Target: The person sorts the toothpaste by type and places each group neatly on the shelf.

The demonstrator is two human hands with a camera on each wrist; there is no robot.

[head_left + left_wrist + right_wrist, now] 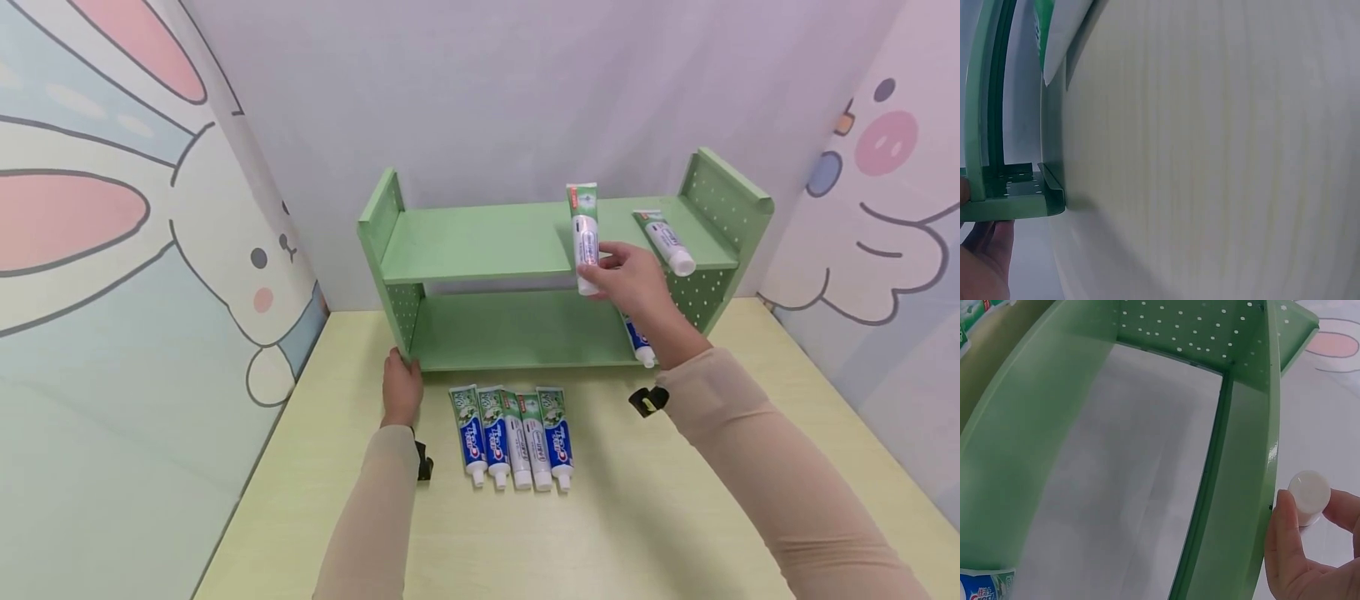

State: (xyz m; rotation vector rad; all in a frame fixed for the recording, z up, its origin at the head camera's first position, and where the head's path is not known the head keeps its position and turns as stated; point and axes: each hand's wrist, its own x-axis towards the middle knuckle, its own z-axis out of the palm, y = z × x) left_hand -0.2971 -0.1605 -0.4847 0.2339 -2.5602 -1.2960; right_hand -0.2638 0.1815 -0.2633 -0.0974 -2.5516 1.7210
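Note:
My right hand [633,279] pinches a green-and-white toothpaste tube [585,237] near its cap, in front of the upper board of a green two-tier shelf [480,242]. In the right wrist view the tube's white cap [1310,492] shows between thumb and fingers, beside the upper board. My left hand [402,390] grips the shelf's lower left corner, thumb and fingers on either side of the panel in the left wrist view. Another green-and-white tube [666,242] lies on the upper board at right. On the lower board a blue toothpaste tube [639,342] is partly hidden by my right arm.
Several toothpaste tubes [513,437], blue and white ones, lie side by side on the pale wooden table [510,542] before the shelf, caps toward me. Perforated side panels [723,200] rise at the shelf's ends. Cartoon-printed walls [150,417] stand close on both sides.

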